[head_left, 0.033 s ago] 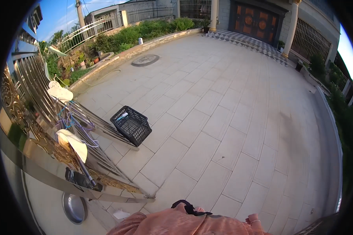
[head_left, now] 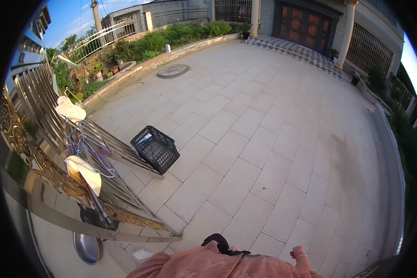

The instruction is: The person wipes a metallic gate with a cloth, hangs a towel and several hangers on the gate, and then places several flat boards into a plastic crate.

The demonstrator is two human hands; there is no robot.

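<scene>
My right hand [head_left: 299, 252] hangs out beyond the pink-orange top [head_left: 245, 268] at the lower edge, its fingers curled in and nothing showing in them. Around that wrist runs a thin pale band [head_left: 301, 256]. Against the front of the top lies a dark, soft-looking black item [head_left: 219, 242] of a kind I cannot make out. A small patch of skin beside it seems to be my left hand [head_left: 234, 249]; its fingers are mostly hidden. Further ahead on the left, a black plastic crate [head_left: 161, 155] stands on the paving with a small light-blue and white thing inside.
A metal gate [head_left: 120, 185] with gold ornament stands at the left, with pale gloves [head_left: 85, 172] and hangers on it. Beside its foot is a metal basin [head_left: 88, 248]. Pale tiles lead to patterned steps [head_left: 301, 55]. A planted bed [head_left: 180, 34] runs along the far left.
My right hand has moved slightly forward and shows more of its wrist. The black item stands slightly higher against my top. The crate and gate look almost unchanged.
</scene>
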